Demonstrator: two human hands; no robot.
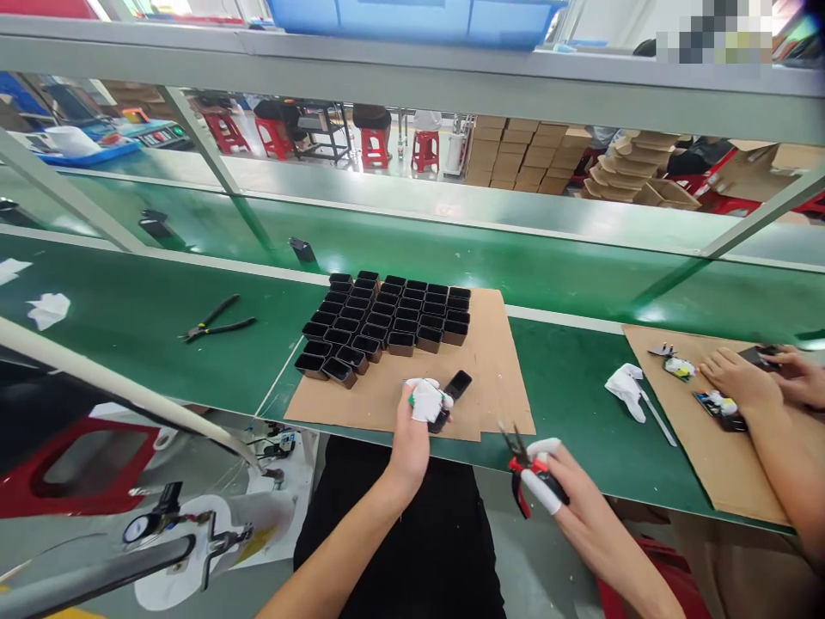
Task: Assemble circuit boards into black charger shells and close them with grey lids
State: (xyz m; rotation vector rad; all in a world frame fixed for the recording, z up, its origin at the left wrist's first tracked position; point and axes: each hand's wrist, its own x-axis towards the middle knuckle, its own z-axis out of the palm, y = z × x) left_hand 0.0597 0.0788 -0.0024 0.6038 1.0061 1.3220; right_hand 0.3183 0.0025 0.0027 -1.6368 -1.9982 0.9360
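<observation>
Now, the left hand (pixel 416 428), its fingers wearing white covers (pixel 426 401), is pinching a small black piece (pixel 441 421) above the near edge of the brown cardboard sheet (pixel 499 370), hiding too much for me to tell its long axis; just beyond those fingers, a black rectangular case (pixel 458 384) is lying slantwise. Over to the right, the right hand (pixel 559 477) is gripping red-and-black metal pliers (pixel 521 462), fingers wrapping the handles, parted jaws pointing up and leftward, apart from the piece, which is sitting leftward of them
</observation>
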